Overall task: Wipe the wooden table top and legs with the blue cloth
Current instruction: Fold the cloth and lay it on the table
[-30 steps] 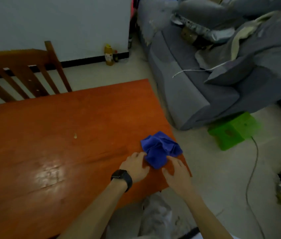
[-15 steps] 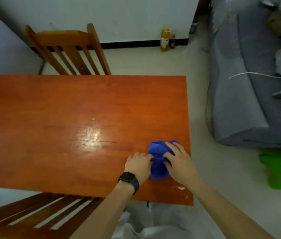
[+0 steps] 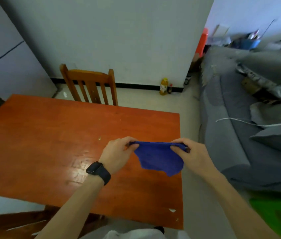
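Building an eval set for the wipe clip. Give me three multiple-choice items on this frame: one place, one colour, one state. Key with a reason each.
1. Where does the yellow bottle stand?
A) on a shelf
B) on the floor by the far wall
C) on a windowsill

2. What colour is the watch on the left wrist?
A) black
B) white
C) red

3. How is the blue cloth held?
A) by one hand alone
B) pressed flat under both palms
C) pinched at its upper edge by the left hand and right hand, hanging between them

Key: 1 B, it stands at the wall's foot; 2 A, band and face are black; 3 C, both hands grip the top edge in the air.
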